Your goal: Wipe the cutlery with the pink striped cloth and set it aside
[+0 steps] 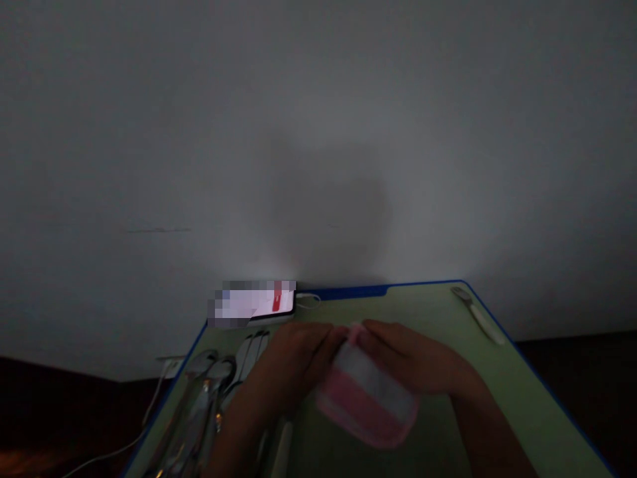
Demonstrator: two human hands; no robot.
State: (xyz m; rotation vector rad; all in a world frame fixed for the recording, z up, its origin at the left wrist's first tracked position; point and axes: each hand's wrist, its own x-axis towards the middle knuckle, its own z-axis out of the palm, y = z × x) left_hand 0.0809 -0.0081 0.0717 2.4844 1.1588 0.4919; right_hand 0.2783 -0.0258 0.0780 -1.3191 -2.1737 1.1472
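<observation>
A pink and white striped cloth (371, 398) hangs between my two hands over the middle of the table. My left hand (308, 348) is closed on its upper edge, fingers pressed together. From the other side, my right hand (405, 355) pinches the same edge, close against the left. The cloth's lower part droops toward me. Whether anything is wrapped inside its gathered top is hidden by my fingers. Beside my left forearm lie several metal spoons (202, 365), partly covered by that arm.
A lit phone (256, 304) leans at the table's back left, with a white cable (311, 302) plugged in. One white-handled utensil (480, 318) lies near the back right corner. The green table (527, 411) has a blue rim and stands against a grey wall (328, 133).
</observation>
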